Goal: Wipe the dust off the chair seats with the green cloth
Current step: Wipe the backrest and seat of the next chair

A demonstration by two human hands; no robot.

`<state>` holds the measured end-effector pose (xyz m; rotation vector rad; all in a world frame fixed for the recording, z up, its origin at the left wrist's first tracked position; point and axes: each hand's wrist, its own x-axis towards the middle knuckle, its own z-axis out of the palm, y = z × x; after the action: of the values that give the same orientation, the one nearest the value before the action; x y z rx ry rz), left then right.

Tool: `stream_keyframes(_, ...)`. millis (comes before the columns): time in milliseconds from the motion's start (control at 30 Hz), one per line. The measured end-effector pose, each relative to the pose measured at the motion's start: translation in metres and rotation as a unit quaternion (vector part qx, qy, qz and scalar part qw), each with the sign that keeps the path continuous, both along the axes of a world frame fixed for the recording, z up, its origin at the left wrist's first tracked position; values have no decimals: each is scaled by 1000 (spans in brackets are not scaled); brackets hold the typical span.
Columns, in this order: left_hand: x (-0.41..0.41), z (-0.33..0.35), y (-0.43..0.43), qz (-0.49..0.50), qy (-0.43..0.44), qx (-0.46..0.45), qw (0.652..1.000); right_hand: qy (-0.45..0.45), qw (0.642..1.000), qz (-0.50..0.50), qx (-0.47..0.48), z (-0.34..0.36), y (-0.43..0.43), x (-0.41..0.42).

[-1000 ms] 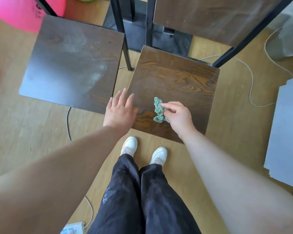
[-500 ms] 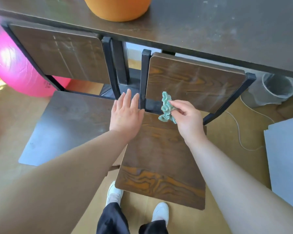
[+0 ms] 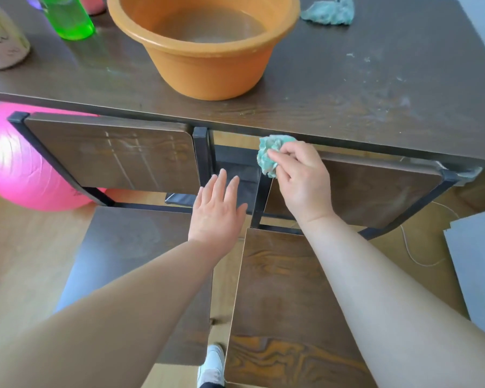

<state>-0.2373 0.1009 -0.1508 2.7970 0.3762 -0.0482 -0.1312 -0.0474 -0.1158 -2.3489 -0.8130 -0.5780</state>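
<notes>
The green cloth [image 3: 272, 155] has risen off the right seat [image 3: 286, 289] to the table [image 3: 347, 102] edge.
The right hand [image 3: 300, 177] pinches it; the left hand [image 3: 217, 211] is spread, empty. Probably changing seats: next, lay it flat on the left seat [image 3: 129, 247].

Right hand [image 3: 301, 189] raised green cloth [image 3: 270, 155] from seat [image 3: 286, 289] to backrest [image 3: 375, 191].

Both bare forearms extend forward from lower frame edge. Flat left hand [image 3: 217, 211]: palm down, fingers straight, slightly spread, holding nothing. Farther forward, right hand [image 3: 300, 183]: back toward camera, fingers and thumb curled, pinching crumpled green cloth [image 3: 269, 155].
</notes>
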Motion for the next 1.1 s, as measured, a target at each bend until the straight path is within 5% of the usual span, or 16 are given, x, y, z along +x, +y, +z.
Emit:
stream_keyframes(167,1,-31,8,-21,37,-20,999,-17,999,-34,-10,-18,6,-7)
stream_keyframes(333,0,-58,10,-34,60,-28,997,120,990,-63,-29,-57,6,-23)
stream_keyframes(633,-4,-87,11,-64,89,-13,994,234,965,-110,-45,-142,10,-47)
stream_keyframes(833,-11,-105,15,-62,100,-15,993,207,970,-97,-84,-175,18,-60)
stream_keyframes(1100,-28,-130,22,-72,125,11,990,285,946,-135,-80,-202,23,-70)
